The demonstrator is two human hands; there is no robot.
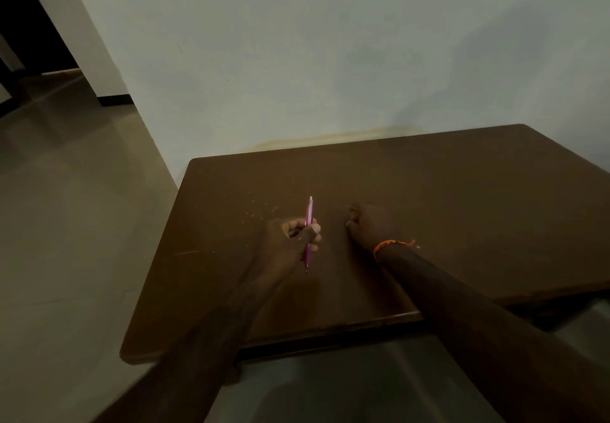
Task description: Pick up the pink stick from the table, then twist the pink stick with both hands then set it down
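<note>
My left hand [290, 241] grips a pink pen [309, 214] over the middle of a dark brown wooden table [462, 208]. The pen stands nearly upright, its tip pointing down toward me and its upper end rising past my fingers. My right hand [369, 224] rests on the table a little to the right of the pen, its fingers curled under with nothing seen in them. An orange thread band [391, 245] circles my right wrist.
Small pale crumbs or specks [257, 206] are scattered on the table left of the pen. A pale wall [330, 59] stands right behind the table. Tiled floor [66, 208] stretches to the left, with a dark doorway [19, 26] at the far left.
</note>
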